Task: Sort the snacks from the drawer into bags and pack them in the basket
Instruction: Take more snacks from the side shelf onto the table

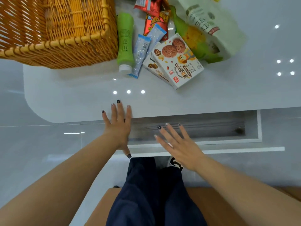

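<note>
The drawer (254, 141) under the white table stands pulled out, and its grey wood bottom shows nothing in it. My left hand (118, 124) lies flat with straight fingers over the table's front edge at the drawer's left end. My right hand (177, 142) hovers open over the drawer's front rail, holding nothing. On the table lie a green bottle (124, 41), two blue sachets (143, 51), a cookie box (179, 61) on a second box, red packets (154, 15) and green-and-white bags (203, 28). The wicker basket (53, 48) stands at the back left.
The white glossy table (73, 95) has a rounded left corner. A wooden seat (228, 206) and my dark trousers (153, 193) fill the bottom of the view. Pale floor tiles lie to the left.
</note>
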